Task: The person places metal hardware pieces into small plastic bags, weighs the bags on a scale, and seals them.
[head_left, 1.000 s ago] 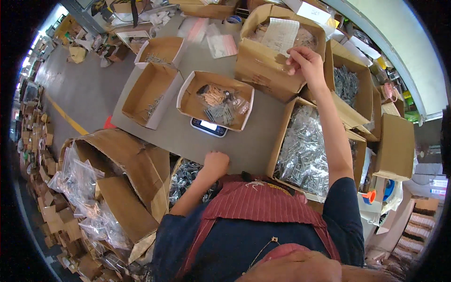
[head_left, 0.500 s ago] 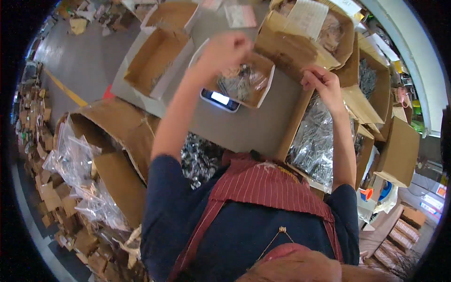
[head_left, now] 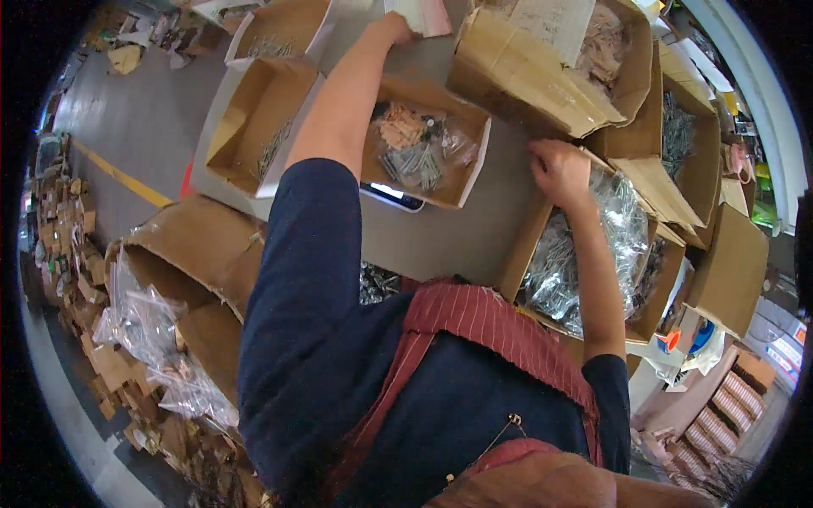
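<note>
My left hand (head_left: 393, 30) reaches far forward to the edge of a stack of flat white-and-pink sheets or bags (head_left: 434, 19). Its fingers are mostly hidden, so a grip does not show. Closer to me, under my left forearm, stands a shallow cardboard tray (head_left: 476, 166) holding bagged metal screws and wooden-looking pieces (head_left: 402, 127). A small device with a lit display (head_left: 389, 193) sits at its near side. My right hand (head_left: 561, 172) is closed, fingers curled down, by the far corner of a box of clear bags with metal parts (head_left: 559, 258). Anything inside that hand is hidden.
Two cardboard trays (head_left: 227, 152) with a few screws stand at the left of the grey table (head_left: 423, 241). Larger open cartons (head_left: 508, 72) crowd the right. At lower left, a carton (head_left: 203, 241) holds clear plastic bags (head_left: 140, 313). Shiny dark parts (head_left: 377, 284) lie near my apron.
My left hand has moved forward from above the middle tray to the white-and-pink stack. My right hand has moved slightly left and down, its fingers now curled downward.
</note>
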### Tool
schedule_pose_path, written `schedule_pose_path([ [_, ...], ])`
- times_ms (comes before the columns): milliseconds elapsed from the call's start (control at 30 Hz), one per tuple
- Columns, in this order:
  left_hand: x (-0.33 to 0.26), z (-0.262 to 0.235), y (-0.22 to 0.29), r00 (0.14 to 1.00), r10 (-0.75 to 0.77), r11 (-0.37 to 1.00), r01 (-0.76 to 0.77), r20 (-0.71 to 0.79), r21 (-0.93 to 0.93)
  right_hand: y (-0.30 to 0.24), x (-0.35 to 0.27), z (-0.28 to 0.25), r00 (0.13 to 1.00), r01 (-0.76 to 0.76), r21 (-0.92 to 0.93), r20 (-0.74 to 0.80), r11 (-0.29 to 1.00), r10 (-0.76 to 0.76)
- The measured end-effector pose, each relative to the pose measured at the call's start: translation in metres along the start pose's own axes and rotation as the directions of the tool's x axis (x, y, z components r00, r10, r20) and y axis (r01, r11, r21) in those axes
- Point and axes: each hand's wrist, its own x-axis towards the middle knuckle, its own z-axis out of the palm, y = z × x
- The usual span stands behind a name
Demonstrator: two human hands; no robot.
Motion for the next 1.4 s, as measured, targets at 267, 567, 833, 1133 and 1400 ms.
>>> schedule_pose_path([
  [267, 0.036, -0.013, -0.051, 0.952, 0.085, 0.996, -0.088, 0.294, -0.003, -0.012, 0.009, -0.004, 0.998, -0.049, 0.122, -0.030, 0.991, 0.053],
  [567, -0.069, -0.080, 0.001, 0.715, 0.267, 0.876, -0.459, -0.646, -0.146, -0.011, 0.009, -0.012, 0.979, -0.158, 0.324, -0.071, 0.933, 0.190],
  [833, -0.278, -0.056, 0.115, 0.183, 0.735, 0.458, -0.843, -0.652, 0.280, -0.101, 0.034, -0.102, 0.949, -0.004, 0.956, -0.089, 0.294, 0.301],
  [1133, -0.386, -0.048, 0.133, 0.920, 0.080, 0.465, -0.374, -0.383, -0.802, -0.106, -0.044, -0.110, 0.908, -0.354, 0.745, 0.129, 0.566, 0.398],
  [1400, -0.436, -0.024, 0.116, 0.969, 0.247, 0.598, -0.168, -0.020, -0.784, -0.108, -0.092, -0.094, 0.892, -0.285, 0.798, 0.423, 0.531, -0.158],
])
